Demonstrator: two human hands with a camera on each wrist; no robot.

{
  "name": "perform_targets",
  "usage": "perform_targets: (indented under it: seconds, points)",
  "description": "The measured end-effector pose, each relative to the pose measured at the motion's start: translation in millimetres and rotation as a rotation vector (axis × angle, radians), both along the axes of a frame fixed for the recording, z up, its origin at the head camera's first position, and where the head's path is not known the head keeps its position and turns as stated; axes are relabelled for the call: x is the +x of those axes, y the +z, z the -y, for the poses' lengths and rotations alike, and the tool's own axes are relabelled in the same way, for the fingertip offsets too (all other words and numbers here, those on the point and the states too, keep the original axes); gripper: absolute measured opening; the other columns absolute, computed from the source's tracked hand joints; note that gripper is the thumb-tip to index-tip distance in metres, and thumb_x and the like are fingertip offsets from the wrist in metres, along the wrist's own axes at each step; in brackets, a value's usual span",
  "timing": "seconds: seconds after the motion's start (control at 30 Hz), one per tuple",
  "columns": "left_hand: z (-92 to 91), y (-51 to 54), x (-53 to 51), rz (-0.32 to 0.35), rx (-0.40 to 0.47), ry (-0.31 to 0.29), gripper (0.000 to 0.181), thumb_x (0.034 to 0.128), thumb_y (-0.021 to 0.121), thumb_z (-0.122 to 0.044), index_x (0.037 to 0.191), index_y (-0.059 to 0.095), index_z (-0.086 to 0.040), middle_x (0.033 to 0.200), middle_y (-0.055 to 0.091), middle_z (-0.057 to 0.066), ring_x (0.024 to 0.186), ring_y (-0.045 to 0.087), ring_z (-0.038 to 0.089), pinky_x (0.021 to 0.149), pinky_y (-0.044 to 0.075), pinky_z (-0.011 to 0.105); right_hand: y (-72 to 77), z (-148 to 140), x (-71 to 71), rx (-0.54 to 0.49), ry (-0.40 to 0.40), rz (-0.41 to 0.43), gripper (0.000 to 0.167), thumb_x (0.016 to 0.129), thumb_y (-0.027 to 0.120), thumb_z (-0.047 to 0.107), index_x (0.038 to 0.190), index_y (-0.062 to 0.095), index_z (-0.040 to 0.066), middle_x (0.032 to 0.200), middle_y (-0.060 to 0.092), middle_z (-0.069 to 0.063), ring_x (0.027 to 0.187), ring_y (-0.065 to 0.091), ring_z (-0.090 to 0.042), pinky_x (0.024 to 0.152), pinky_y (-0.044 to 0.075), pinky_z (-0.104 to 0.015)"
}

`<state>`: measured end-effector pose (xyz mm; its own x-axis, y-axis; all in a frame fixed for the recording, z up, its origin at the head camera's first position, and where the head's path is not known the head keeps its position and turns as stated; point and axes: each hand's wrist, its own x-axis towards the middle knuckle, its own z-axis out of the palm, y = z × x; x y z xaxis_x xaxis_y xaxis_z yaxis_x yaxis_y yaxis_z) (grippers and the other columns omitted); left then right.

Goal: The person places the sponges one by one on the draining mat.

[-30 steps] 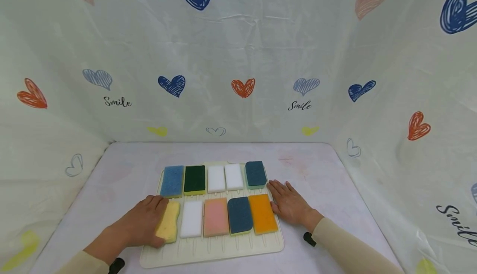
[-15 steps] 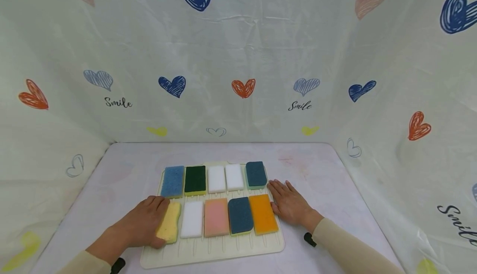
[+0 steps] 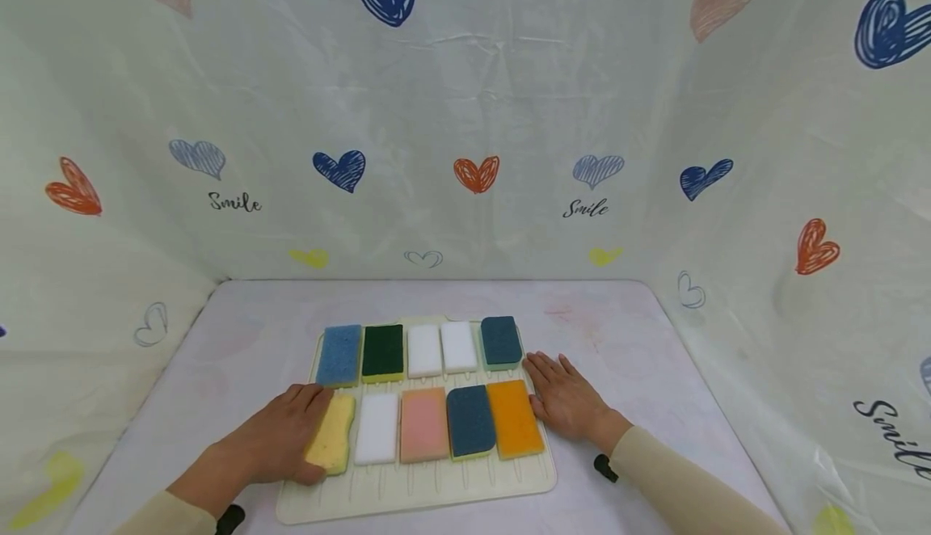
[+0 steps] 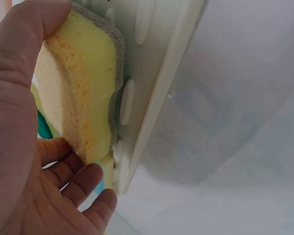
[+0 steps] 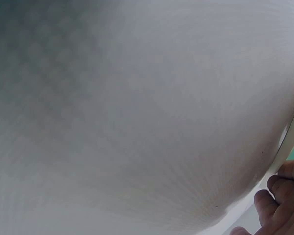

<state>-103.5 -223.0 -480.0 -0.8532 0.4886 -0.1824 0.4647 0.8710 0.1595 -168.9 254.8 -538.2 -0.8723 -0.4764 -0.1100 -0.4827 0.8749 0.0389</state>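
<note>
My left hand (image 3: 280, 436) holds a yellow wavy-edged sponge (image 3: 336, 434) at the front left of a cream ribbed tray (image 3: 414, 501). In the left wrist view, the thumb presses one end of this sponge (image 4: 85, 83) and fingertips touch the other; a grey layer lies along its tray side. Flat on the table beside the tray's right edge rests my right hand (image 3: 570, 402), its fingers extended, nearest an orange sponge (image 3: 515, 419). Only a few of its fingers (image 5: 267, 205) show at the corner of the right wrist view.
In the front row also lie a white block (image 3: 377, 428), a pink sponge (image 3: 425, 425) and a dark blue sponge (image 3: 471, 420). Behind them are a blue sponge (image 3: 339, 355), a dark green sponge (image 3: 383, 351), two white blocks and a teal sponge (image 3: 501, 341). Heart-printed sheeting (image 3: 465, 98) surrounds the table.
</note>
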Motion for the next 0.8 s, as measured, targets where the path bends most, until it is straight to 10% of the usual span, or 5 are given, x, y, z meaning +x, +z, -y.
perform_targets:
  seconds: [0.6,0.8]
  points:
    - [6.1,-2.2,1.9,-0.001,0.061,0.037,0.122,0.0712,0.086,-0.071,0.154,0.041,0.007,0.152,0.048,0.025,0.137,0.049,0.043,0.108,0.047,0.060,0.2,-2.8,-3.0,0.006,0.004,0.006,0.067,0.112,0.044,0.046,0.165,0.034,0.006,0.172,0.035,-0.010,0.160,0.032,-0.030,0.129,0.023,-0.058]
    - [23.1,-1.8,7.6,-0.027,0.129,0.160,0.122,0.0771,0.078,-0.077,0.157,0.038,0.006,0.155,0.046,0.029,0.139,0.047,0.049,0.108,0.046,0.064,8.3,-7.6,1.6,-0.084,-0.051,-0.039,0.069,0.110,0.052,0.043,0.163,0.037,0.001,0.170,0.036,-0.015,0.158,0.033,-0.034,0.129,0.022,-0.060]
